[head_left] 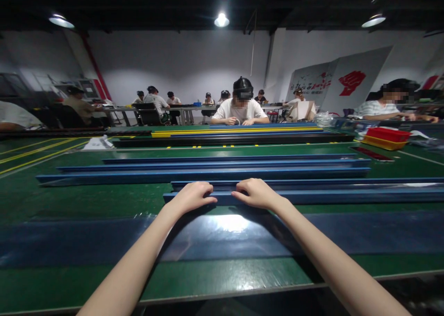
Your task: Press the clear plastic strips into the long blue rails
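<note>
Both my hands reach forward over the green table [86, 200]. My left hand [192, 196] and my right hand [255, 193] lie side by side with fingers curled down over the near edge of a long blue rail [329, 196], gripping it. That rail runs off to the right. Behind it lie several more long blue rails [208, 173], parallel to it. A glossy dark blue plastic sheet [225, 232] is spread flat under my forearms.
Across the table a person in a white shirt [240, 110] sits working behind yellow and blue rails [236, 132]. A red tray on a yellow one [387, 138] stands at the right. Other people sit at far tables and at both sides.
</note>
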`<state>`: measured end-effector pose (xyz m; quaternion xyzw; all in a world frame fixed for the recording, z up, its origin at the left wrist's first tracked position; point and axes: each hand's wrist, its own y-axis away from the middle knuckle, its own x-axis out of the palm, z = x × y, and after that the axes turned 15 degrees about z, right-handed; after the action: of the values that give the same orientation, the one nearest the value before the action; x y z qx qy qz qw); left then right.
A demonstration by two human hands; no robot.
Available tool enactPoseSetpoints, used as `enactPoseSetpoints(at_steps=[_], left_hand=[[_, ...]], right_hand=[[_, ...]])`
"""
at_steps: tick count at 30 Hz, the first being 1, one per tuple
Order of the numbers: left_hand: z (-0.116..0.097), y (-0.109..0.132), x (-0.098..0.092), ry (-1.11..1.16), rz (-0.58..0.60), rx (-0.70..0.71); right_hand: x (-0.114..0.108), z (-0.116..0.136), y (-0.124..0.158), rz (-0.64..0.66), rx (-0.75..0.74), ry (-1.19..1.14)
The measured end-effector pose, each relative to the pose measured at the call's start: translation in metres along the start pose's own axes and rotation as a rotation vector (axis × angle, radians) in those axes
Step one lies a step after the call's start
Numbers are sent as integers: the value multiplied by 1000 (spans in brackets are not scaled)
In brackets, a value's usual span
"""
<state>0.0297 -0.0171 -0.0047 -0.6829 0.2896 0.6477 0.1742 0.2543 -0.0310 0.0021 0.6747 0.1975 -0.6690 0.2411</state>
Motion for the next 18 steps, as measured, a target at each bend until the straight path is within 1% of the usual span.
enactPoseSetpoints(at_steps=[3,6,12,18], left_hand=[[2,7,-4,-42,-6,-33],[5,17,-12,-46,0,-102],[17,32,-20,-2,53,-236],[22,33,-19,35,54,-251]], right_hand=[[2,17,-17,15,-63,44],[5,23,-23,14,-75,58],[10,14,-13,2,-44,35],[12,11,-5,21,-7,55]])
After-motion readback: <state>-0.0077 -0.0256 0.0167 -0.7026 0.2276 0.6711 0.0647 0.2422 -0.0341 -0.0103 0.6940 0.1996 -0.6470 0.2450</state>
